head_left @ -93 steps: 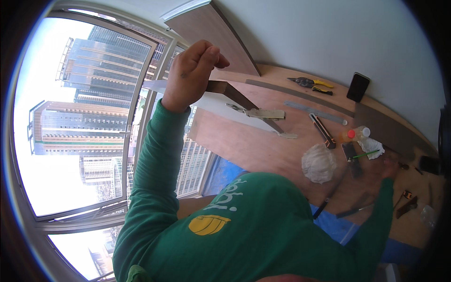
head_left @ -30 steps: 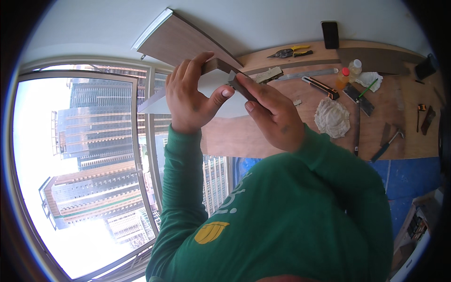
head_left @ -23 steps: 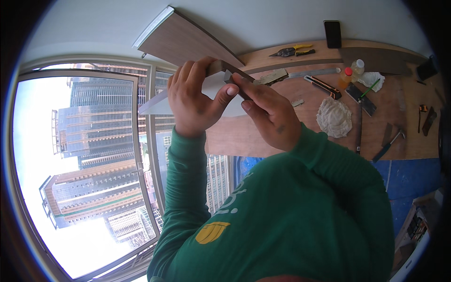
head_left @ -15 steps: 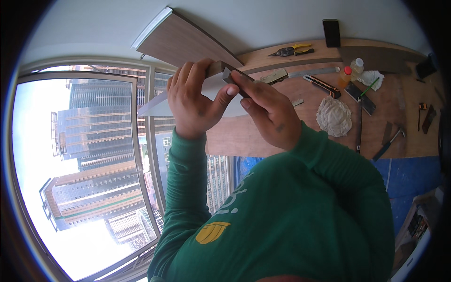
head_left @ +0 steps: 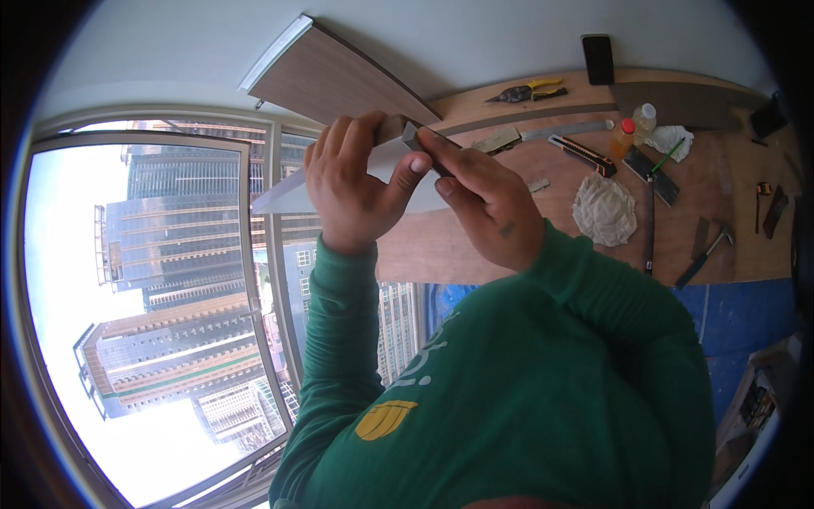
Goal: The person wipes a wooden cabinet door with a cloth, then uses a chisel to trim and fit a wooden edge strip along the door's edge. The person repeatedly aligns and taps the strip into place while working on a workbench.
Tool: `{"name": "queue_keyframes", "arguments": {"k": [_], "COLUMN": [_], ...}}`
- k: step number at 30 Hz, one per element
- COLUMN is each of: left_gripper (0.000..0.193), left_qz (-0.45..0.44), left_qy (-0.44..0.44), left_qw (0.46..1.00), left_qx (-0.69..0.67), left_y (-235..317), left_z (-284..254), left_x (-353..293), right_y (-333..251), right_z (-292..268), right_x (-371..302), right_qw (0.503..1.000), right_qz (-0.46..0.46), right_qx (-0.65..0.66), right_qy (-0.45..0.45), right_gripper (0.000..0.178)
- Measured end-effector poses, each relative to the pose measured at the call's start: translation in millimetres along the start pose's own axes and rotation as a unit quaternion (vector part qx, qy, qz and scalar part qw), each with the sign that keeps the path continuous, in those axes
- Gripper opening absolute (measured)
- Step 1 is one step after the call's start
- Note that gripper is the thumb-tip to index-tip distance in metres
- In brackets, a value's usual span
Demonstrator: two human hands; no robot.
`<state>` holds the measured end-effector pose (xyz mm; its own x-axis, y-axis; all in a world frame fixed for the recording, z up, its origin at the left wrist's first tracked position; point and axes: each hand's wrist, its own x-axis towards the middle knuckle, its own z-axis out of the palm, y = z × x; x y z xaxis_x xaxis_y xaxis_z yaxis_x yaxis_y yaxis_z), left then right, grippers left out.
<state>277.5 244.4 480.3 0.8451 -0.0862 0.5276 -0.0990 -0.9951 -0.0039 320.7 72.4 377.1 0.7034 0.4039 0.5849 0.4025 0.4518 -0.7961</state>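
Observation:
My left hand (head_left: 352, 187) is wrapped round the upper edge of a white-faced panel (head_left: 386, 159), fingers over the far side and thumb toward my other hand. Part of the panel shows beyond the left wrist. My right hand (head_left: 487, 199) pinches a narrow grey block (head_left: 411, 136) with a squared end, held at the panel's edge. The left thumb tip is close to this block. Fingers hide most of the block and where it meets the panel.
On the wooden worktop (head_left: 543, 242) lie tin snips (head_left: 521, 91), a utility knife (head_left: 581, 155), a crumpled white cloth (head_left: 604, 210), a hammer (head_left: 705, 257) and two bottles (head_left: 623, 136). A brown panel (head_left: 335, 72) leans at the wall. A window (head_left: 153, 280) stands at left.
Both hands keep the same grip at the panel edge. My left hand has shifted very slightly right and down; the worktop things stay put.

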Motion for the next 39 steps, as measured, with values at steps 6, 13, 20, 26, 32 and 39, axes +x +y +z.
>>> {"name": "queue_keyframes", "arguments": {"k": [6,13,20,26,32,39], "left_gripper": [0.071,0.072,0.071,0.07,0.069,0.067], "left_qz": [0.003,0.005,0.007,0.004,0.005,0.0], "left_qy": [0.009,0.011,0.012,0.013,0.017,0.021], "left_qw": [1.0,1.0,1.0,1.0,1.0,1.0], "left_qx": [-0.003,-0.004,0.009,0.007,0.011,0.016], "left_y": [1.2,1.4,0.1,1.2,1.0,-0.9], "left_z": [1.1,0.9,1.8,2.1,3.1,4.7], "left_x": [-0.8,0.6,-0.1,0.3,1.7,0.3], "right_y": [0.5,0.7,4.7,5.5,5.8,5.8], "right_z": [-0.5,-0.7,1.4,1.4,1.7,6.9], "right_x": [-4.0,-3.7,-0.7,-2.0,-0.6,-1.8], "right_qw": [1.0,1.0,1.0,1.0,1.0,1.0], "right_qz": [0.007,0.01,-0.016,0.008,0.003,-0.006], "right_qx": [-0.001,-0.001,-0.001,0.014,0.008,0.009], "right_qy": [0.003,-0.004,0.005,-0.005,-0.002,0.019], "right_gripper": [0.058,0.058,0.058,0.059,0.059,0.058]}}
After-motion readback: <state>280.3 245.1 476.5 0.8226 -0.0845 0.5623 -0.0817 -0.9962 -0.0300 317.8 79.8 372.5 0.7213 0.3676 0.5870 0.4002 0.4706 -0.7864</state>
